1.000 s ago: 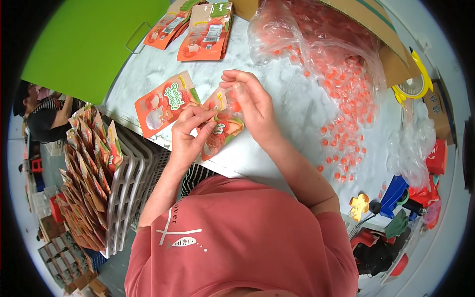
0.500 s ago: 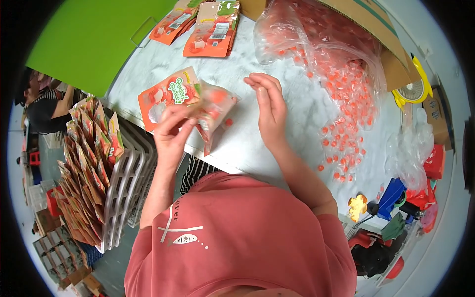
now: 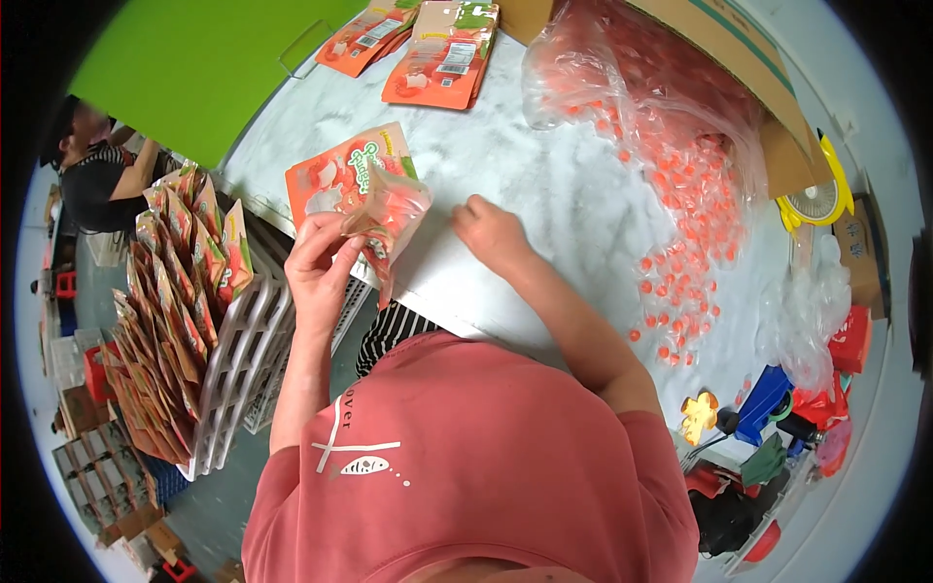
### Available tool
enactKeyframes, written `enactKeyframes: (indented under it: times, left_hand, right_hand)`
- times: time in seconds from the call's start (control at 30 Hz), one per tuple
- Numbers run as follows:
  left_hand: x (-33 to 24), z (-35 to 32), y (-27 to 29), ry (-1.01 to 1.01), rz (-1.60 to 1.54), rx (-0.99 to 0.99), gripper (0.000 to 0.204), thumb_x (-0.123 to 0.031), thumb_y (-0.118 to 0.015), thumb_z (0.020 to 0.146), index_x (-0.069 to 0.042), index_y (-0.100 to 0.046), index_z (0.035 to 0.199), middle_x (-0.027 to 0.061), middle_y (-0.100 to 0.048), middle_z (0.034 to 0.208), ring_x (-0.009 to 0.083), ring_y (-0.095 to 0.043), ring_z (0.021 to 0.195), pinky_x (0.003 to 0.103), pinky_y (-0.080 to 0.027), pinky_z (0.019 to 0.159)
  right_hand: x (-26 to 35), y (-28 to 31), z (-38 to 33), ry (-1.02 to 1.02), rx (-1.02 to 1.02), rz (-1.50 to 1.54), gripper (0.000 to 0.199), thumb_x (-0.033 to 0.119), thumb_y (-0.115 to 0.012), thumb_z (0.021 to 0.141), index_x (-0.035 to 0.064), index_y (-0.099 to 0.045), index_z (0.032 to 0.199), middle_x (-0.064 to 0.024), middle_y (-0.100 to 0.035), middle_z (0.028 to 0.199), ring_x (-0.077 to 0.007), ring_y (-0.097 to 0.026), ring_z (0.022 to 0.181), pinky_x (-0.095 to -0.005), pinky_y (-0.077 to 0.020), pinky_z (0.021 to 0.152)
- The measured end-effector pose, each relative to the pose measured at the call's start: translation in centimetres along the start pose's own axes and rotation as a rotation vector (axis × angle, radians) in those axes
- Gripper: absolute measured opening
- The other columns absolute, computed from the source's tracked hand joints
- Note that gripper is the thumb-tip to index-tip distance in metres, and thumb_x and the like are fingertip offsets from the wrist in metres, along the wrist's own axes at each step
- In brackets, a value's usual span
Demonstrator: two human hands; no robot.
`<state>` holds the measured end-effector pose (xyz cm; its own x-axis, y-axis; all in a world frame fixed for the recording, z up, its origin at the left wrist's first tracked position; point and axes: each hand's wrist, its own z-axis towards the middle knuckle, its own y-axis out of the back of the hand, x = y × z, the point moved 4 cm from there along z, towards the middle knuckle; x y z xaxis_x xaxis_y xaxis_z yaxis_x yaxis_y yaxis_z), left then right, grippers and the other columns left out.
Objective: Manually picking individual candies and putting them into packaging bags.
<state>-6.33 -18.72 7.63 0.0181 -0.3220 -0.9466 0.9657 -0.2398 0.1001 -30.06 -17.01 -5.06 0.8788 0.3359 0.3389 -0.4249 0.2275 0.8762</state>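
My left hand [image 3: 319, 260] pinches the edge of an open snack pouch [image 3: 398, 209] between thumb and fingers. The pouch is tilted, its clear side facing right with some red showing. Just behind it, another orange-red printed pouch [image 3: 316, 180] lies flat on the table. My right hand [image 3: 491, 236] is low over the white table [image 3: 457, 287], right of the held pouch and apart from it. Its fingers are curled in, and what they hold, if anything, is hidden. Farther right, many small clear-wrapped red candies [image 3: 685, 209] spill from a large plastic bag [image 3: 573, 83].
Stacked pouches [image 3: 442, 53] lie at the back. A cardboard box [image 3: 792, 146] and yellow fan [image 3: 816, 199] stand right. At left, a white crate [image 3: 233, 360] holds upright filled pouches [image 3: 165, 321]. Another person [image 3: 112, 180] is beyond it. A blue tool [image 3: 763, 403] is at lower right.
My right hand has come down and left toward the table, its fingers curling in. The loose candy beside the pouch no longer shows. The held pouch has shifted left and turned.
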Motion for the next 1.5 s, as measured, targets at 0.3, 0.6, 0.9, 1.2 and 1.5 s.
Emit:
enactKeyframes:
  times: [0.3, 0.6, 0.9, 1.2, 1.5]
  left_hand:
    - [-0.7, 0.5, -3.4, -0.057, 0.157, 0.086, 0.029, 0.005, -0.071, 0.084, -0.003, -0.073, 0.112, 0.0063, -0.063, 0.100, 0.0125, -0.062, 0.088, 0.025, -0.053, 0.076]
    - [-0.8, 0.5, -6.8, -0.089, 0.190, 0.080, 0.029, 0.004, -0.072, 0.083, -0.004, -0.074, 0.111, 0.0060, -0.064, 0.097, 0.0147, -0.062, 0.091, 0.027, -0.050, 0.077]
    - [-0.2, 0.6, -7.1, -0.101, 0.071, 0.044, 0.027, 0.005, -0.071, 0.084, -0.001, -0.073, 0.110, 0.0068, -0.063, 0.100, 0.0122, -0.062, 0.088, 0.024, -0.051, 0.073]
    - [-0.2, -1.0, -7.2, -0.075, 0.043, 0.153, 0.027, 0.004, -0.069, 0.085, -0.002, -0.073, 0.112, 0.0075, -0.063, 0.100, 0.0118, -0.058, 0.083, 0.023, -0.047, 0.070]
    - [3.5, 0.9, -5.8, 0.510, -0.145, 0.462, 0.033, -0.022, -0.064, 0.098, 0.001, -0.067, 0.122, 0.0095, -0.066, 0.116, 0.0124, -0.063, 0.097, 0.027, -0.051, 0.083]
  right_hand:
    - [3.0, 14.4, 3.8, -0.597, -0.390, 1.315, 0.024, 0.023, -0.056, 0.103, 0.0010, -0.066, 0.103, 0.0018, -0.063, 0.088, -0.0057, -0.057, 0.076, -0.0257, -0.0486, 0.064]
    - [4.8, 14.5, 4.8, -0.332, -0.502, 1.231, 0.021, 0.017, -0.053, 0.104, -0.0015, -0.060, 0.111, -0.0056, -0.064, 0.104, -0.0119, -0.061, 0.099, -0.0286, -0.0477, 0.093]
    - [5.7, 18.8, 1.8, -0.093, -0.506, 0.583, 0.020, 0.012, -0.058, 0.098, 0.0001, -0.062, 0.113, -0.0093, -0.061, 0.108, -0.0212, -0.062, 0.095, -0.0330, -0.0481, 0.091]
    - [7.6, 17.2, 0.0, 0.170, -0.118, 0.003, 0.023, 0.009, -0.069, 0.082, 0.0040, -0.068, 0.104, -0.0066, -0.068, 0.099, -0.0270, -0.066, 0.091, -0.0414, -0.0519, 0.093]
    - [9.8, 19.3, -1.7, 0.407, -0.063, 0.000, 0.030, 0.011, -0.071, 0.080, 0.0019, -0.067, 0.108, -0.0117, -0.067, 0.115, -0.0280, -0.067, 0.102, -0.0403, -0.0535, 0.092]
